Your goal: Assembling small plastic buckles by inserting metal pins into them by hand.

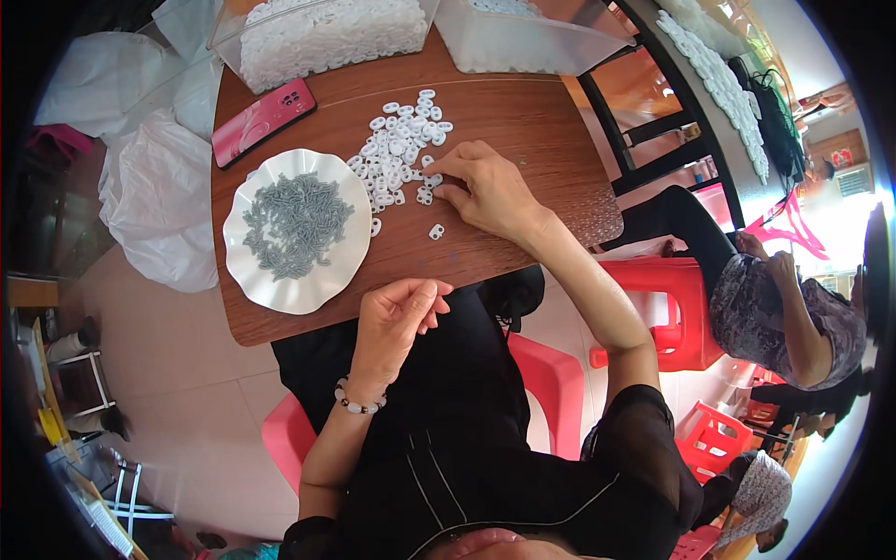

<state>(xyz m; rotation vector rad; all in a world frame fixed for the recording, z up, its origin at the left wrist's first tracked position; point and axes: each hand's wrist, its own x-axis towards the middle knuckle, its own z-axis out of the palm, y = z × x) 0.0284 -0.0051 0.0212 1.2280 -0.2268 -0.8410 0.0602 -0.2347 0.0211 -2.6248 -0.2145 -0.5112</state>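
Note:
On the brown table lies a pile of small white oval plastic pieces (387, 149) with holes in them. My right hand (493, 194) reaches the pile's right edge, thumb and fingers closed about one white plastic piece (434, 180). A single loose white piece (436, 232) lies nearer to me. At the table's front edge I hold my left hand (397, 322) with thumb and fingertips pinched together; whatever is in them, if anything, is hidden. Left of the pile stands a white wavy-rimmed plate (245, 282) heaped with small grey spring-like pieces (299, 224).
A pink phone (264, 121) lies behind the plate. Two clear bins (327, 42) with white pieces stand along the far edge of the table (523, 121). White bags (154, 205) are on the left. At right, another person sits by a red stool (667, 303).

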